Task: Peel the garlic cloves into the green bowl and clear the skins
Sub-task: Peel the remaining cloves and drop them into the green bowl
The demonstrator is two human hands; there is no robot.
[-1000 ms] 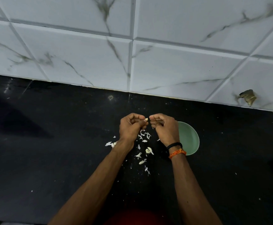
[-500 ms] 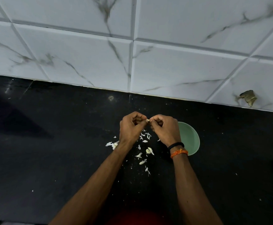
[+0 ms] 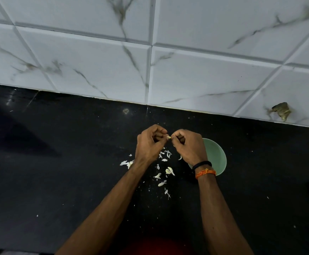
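the white marble-veined tiled wall [image 3: 196, 74] fills the top of the view and meets the far edge of the black stone bench [image 3: 58, 172], which carries everything else. toward the right half of the bench, near that far edge, sits the round pale green bowl [image 3: 217, 157]; its near-left part is hidden behind the right wrist, so what lies inside cannot be told.

the left hand [image 3: 149, 146] and the right hand [image 3: 188, 146] meet above the bench, just left of the bowl, both with fingers curled in and pinching a small pale garlic cloves piece [image 3: 168, 137] between their tips. the right wrist wears a black band [image 3: 202, 164] and an orange thread [image 3: 205, 172].

under and on the near side of the hands a scatter of thin white papery garlic skins [image 3: 165, 171] lies on the bench, with a few more flakes [image 3: 127, 163] by the left wrist.

judging from this, peeling is mid-way and no clearing has begun. the clove is held over the bench, not over the bowl, so a slip of the fingers would likely drop it among the skins. the skins look light and dry, so a careless sweep could push flakes into the bowl or scatter them toward the near edge.
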